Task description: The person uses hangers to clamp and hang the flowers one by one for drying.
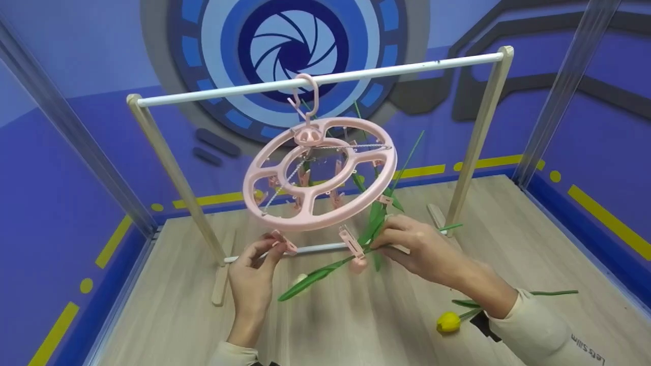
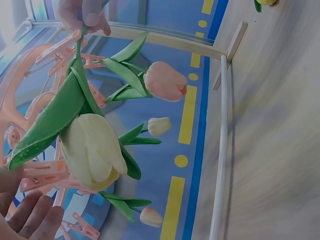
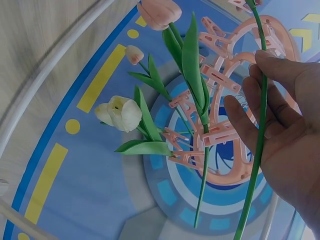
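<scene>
A round pink clip hanger (image 1: pixel 305 223) hangs by its hook from a white rod. At its near edge my left hand (image 1: pixel 253 274) pinches a pink clothespin (image 1: pixel 285 242) between thumb and fingers; the same clothespin (image 2: pixel 46 170) shows beside the white bloom in the left wrist view. My right hand (image 1: pixel 414 246) pinches the green stem (image 3: pixel 261 110) of a white tulip (image 2: pixel 95 150). That tulip's leaf (image 1: pixel 311 278) points left, toward my left hand. Between my hands, another clothespin (image 1: pixel 351 241) holds a pink tulip (image 1: pixel 358 265), bloom down.
More tulips hang from the hanger's far clips, including a small white one (image 2: pixel 159 126) and a pale pink one (image 2: pixel 151 216). A yellow tulip (image 1: pixel 448 323) lies on the wooden table (image 1: pixel 396 325) under my right forearm. Wooden posts (image 1: pixel 478 142) carry the rod (image 1: pixel 407 67).
</scene>
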The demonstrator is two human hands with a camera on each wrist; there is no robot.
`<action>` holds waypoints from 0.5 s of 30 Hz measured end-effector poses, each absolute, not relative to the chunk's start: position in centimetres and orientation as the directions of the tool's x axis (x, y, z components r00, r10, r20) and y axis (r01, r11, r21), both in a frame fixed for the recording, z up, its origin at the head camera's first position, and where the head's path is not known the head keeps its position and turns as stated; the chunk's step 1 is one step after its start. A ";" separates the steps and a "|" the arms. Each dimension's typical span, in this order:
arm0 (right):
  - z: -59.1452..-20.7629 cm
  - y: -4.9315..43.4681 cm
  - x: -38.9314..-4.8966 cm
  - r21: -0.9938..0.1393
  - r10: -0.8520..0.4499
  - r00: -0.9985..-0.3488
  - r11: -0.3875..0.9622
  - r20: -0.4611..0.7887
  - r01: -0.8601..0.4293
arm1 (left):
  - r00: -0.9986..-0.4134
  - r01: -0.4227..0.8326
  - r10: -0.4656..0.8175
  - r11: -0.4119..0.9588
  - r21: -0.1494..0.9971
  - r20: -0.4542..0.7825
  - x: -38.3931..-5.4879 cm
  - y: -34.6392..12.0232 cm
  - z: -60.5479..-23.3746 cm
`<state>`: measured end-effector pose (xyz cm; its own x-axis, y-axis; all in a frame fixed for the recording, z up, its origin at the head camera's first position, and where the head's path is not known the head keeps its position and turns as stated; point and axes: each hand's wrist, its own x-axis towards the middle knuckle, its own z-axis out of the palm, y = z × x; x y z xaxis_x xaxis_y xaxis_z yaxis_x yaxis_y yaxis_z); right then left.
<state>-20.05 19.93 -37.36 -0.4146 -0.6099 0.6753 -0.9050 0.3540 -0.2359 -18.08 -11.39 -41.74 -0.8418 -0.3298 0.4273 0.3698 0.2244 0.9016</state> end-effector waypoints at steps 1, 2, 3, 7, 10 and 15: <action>-37.4 19.9 -20.1 -0.228 -0.610 -0.411 0.357 0.678 -0.906 | -0.840 0.376 -0.325 0.227 0.898 0.434 -18.0 -11.4 -41.7; -37.4 20.0 -20.1 -0.225 -0.610 -0.408 0.356 0.679 -0.907 | -0.839 0.382 -0.316 0.234 0.894 0.442 -17.8 -11.4 -41.6; -37.4 20.0 -20.1 -0.221 -0.610 -0.404 0.355 0.682 -0.908 | -0.838 0.390 -0.311 0.233 0.891 0.448 -17.7 -11.3 -41.5; -37.4 20.1 -20.2 -0.211 -0.607 -0.396 0.354 0.690 -0.911 | -0.843 0.418 -0.298 0.161 0.894 0.448 -17.1 -11.4 -41.1; -37.4 20.3 -20.2 -0.216 -0.604 -0.406 0.365 0.686 -0.906 | -0.859 0.408 -0.294 0.097 0.908 0.418 -16.9 -11.4 -40.8; -37.4 20.5 -20.2 -0.211 -0.602 -0.425 0.395 0.676 -0.894 | -0.882 0.364 -0.279 0.110 0.925 0.381 -16.4 -11.1 -40.4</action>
